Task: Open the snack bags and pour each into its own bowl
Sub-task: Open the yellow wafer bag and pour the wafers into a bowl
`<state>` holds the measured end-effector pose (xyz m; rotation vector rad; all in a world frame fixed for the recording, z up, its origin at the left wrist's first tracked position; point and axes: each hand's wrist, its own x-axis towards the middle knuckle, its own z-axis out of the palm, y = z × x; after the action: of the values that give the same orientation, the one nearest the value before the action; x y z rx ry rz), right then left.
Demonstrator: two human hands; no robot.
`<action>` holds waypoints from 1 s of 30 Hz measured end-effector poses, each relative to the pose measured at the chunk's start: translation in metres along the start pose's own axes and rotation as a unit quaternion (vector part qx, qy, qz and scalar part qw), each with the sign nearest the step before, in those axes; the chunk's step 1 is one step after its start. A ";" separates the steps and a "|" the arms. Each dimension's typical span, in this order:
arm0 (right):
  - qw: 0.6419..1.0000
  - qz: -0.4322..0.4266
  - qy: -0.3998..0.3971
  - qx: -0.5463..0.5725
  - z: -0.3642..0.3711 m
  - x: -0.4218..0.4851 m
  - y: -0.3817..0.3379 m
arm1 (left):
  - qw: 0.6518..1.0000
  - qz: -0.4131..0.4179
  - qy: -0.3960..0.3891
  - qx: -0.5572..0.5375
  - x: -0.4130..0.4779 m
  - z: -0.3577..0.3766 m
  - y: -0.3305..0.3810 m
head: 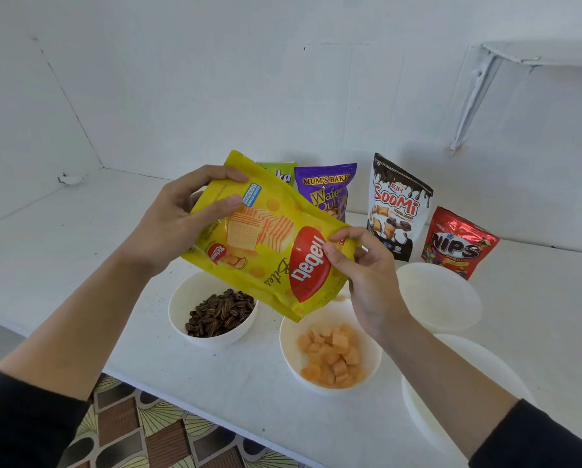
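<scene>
I hold a yellow Nabati wafer bag [269,251] tilted mouth-down over a white bowl [287,339] that holds orange wafer cubes [331,358]. My left hand [178,221] grips the bag's upper end. My right hand [363,275] pinches its lower right edge near the opening. To the left, a white bowl [178,312] holds dark sunflower seeds [220,312]. Two more white bowls stand at the right, one behind [441,298] and one near the table's front [428,417]; I see nothing in either.
Against the white wall stand a green bag [281,172], a purple wafer bag [326,190], a Soomi bag [397,207] and a red Nips bag [458,244]. The white table's front edge [181,408] runs diagonally; patterned floor [147,434] shows below it.
</scene>
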<state>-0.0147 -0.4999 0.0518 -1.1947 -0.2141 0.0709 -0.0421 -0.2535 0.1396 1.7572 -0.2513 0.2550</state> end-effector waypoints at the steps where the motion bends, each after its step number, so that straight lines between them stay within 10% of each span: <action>1: 1.000 0.001 -0.001 0.000 0.000 0.001 -0.001 | 1.000 0.000 -0.001 0.001 0.000 0.000 0.001; 12: 0.998 0.047 0.027 -0.020 -0.018 -0.015 0.032 | 0.997 -0.047 -0.032 0.051 -0.007 0.009 -0.021; 30: 0.998 -0.018 -0.024 0.061 -0.012 -0.008 0.004 | 0.963 0.139 -0.029 0.230 0.000 0.005 0.024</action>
<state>-0.0201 -0.5110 0.0429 -1.0682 -0.2704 0.0801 -0.0494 -0.2630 0.1610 2.1912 -0.5162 0.4973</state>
